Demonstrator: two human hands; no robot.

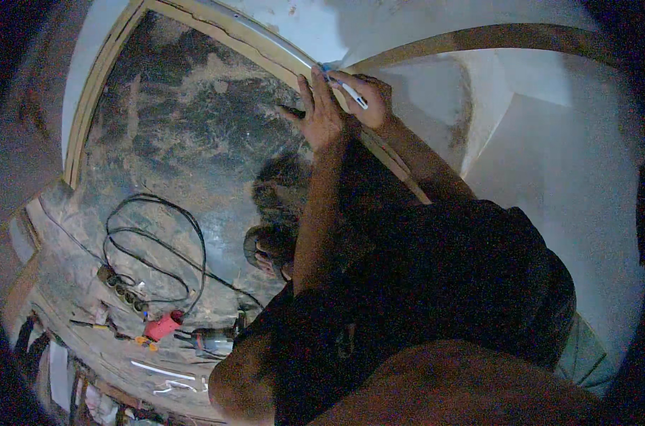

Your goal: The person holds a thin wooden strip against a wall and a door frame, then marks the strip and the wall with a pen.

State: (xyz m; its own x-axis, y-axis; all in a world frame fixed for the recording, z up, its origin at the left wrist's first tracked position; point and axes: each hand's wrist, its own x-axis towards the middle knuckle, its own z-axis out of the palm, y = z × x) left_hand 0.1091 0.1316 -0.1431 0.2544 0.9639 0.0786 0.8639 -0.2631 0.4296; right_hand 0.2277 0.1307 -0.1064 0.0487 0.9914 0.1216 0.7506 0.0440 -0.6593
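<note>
A white pen-like tool (354,95) with blue near its tip is gripped in my right hand (373,99). The tip meets a thin, shiny pale strip (283,45) that runs along a tan wooden edging (255,46) at the wall's foot. My left hand (321,122) reaches forward just left of the right one. Its fingers are spread, with the longer fingertips against the strip and edging and the thumb pointing left. Whether the pen-like tool is a marker or a cutter I cannot tell.
On the dirty dark floor (216,128) lie a looped black cable (203,248), a socket strip (123,291), a red cylinder (164,324), an orange-handled tool (146,343), a dark power tool (207,339) and white strip offcuts (163,370). My foot (264,252) is near.
</note>
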